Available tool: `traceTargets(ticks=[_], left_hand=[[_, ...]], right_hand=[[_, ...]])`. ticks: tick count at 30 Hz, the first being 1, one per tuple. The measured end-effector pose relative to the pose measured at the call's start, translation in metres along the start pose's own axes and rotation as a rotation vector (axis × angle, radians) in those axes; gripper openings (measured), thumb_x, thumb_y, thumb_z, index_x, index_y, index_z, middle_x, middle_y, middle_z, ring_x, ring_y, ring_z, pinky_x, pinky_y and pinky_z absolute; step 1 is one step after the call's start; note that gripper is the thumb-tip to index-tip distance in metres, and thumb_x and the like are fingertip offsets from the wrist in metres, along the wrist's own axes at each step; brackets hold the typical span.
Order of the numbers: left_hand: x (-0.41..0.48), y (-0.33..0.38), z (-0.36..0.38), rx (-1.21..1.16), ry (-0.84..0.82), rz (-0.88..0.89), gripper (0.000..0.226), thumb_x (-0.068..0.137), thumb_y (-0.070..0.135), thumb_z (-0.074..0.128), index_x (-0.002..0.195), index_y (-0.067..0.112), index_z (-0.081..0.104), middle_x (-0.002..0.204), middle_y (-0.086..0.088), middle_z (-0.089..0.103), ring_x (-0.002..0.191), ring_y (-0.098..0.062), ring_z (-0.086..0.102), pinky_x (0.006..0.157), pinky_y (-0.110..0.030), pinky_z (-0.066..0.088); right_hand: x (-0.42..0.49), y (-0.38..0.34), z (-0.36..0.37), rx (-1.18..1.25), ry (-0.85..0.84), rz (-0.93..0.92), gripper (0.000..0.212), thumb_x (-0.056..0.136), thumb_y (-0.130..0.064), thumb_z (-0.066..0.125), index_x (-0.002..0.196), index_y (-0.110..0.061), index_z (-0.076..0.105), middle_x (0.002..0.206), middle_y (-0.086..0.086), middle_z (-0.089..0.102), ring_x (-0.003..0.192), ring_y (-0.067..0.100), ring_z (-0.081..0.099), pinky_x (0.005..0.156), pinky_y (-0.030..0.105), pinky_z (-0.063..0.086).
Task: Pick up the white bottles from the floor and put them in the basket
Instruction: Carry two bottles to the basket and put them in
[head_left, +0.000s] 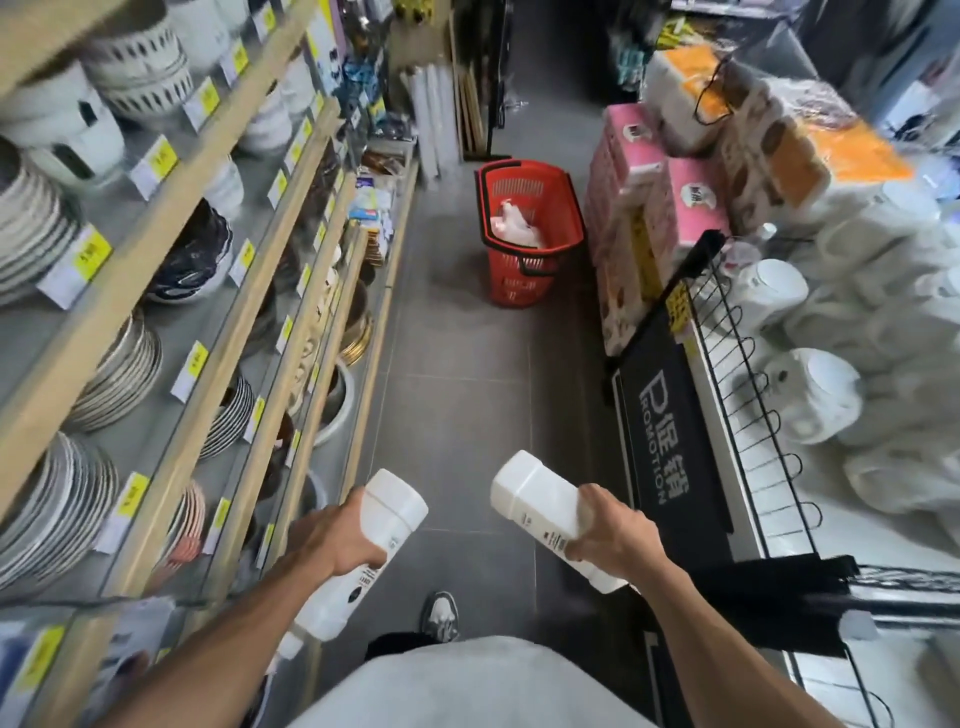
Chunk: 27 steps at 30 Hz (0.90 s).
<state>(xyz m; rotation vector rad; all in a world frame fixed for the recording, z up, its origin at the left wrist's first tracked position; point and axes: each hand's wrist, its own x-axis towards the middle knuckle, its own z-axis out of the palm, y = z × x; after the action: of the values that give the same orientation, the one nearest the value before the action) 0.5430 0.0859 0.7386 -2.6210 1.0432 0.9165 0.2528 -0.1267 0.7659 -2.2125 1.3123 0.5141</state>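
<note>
From the head camera I look down a shop aisle with a grey tiled floor (457, 364). My left hand (332, 540) is low in the frame, its fingers wrapped round the middle of a tall white plastic bottle (392, 506), which is held tilted in the air with its cap end towards my body. My right hand (613, 530) is level with it and well apart, its fingers clasped over a second white plastic bottle (540, 501), also tilted and clear of the floor. Far ahead up the aisle a red plastic shopping basket (514, 280) stands on the floor with something white (517, 226) lying inside; I cannot tell what it is. Wooden shelves of stacked plates and bowls (171, 291) run along my left. On my right are pink tissue packs (639, 171) and a black promotion sign (660, 415). One grey trainer (440, 616) shows between my arms.
</note>
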Motion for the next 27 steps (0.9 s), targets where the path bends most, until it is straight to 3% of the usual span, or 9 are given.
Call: traceTargets(ticks=[3, 24, 27], left_hand=[[0.027, -0.004, -0.022, -0.018, 0.005, 0.001, 0.101, 0.065, 0.058, 0.076, 0.148, 0.032, 0.025, 0.119, -0.003, 0.069, 0.097, -0.029, 0.067, 0.07, -0.028, 0.044], [0.197, 0.07, -0.149, -0.033, 0.03, -0.02, 0.1, 0.061, 0.06, 0.074, 0.145, 0.035, 0.025, 0.112, -0.002, 0.068, 0.087, -0.025, 0.061, 0.069, -0.029, 0.043], [0.218, 0.077, -0.165, -0.009, 0.032, -0.048, 0.106, 0.058, 0.065, 0.071, 0.147, 0.04, 0.019, 0.116, -0.001, 0.068, 0.096, -0.028, 0.065, 0.082, -0.033, 0.047]], right_hand=[[0.022, -0.014, -0.013, 0.043, 0.0, 0.018, 0.074, 0.069, -0.043, 0.079, 0.131, -0.033, 0.041, 0.113, -0.014, 0.058, 0.104, 0.023, 0.065, 0.089, 0.039, 0.053], [0.232, -0.031, -0.119, 0.159, -0.038, -0.02, 0.079, 0.069, -0.048, 0.08, 0.136, -0.032, 0.041, 0.127, -0.009, 0.064, 0.109, 0.025, 0.065, 0.09, 0.037, 0.051], [0.259, -0.034, -0.136, 0.167, -0.041, -0.014, 0.079, 0.069, -0.048, 0.08, 0.136, -0.032, 0.041, 0.128, -0.01, 0.063, 0.109, 0.025, 0.065, 0.089, 0.037, 0.051]])
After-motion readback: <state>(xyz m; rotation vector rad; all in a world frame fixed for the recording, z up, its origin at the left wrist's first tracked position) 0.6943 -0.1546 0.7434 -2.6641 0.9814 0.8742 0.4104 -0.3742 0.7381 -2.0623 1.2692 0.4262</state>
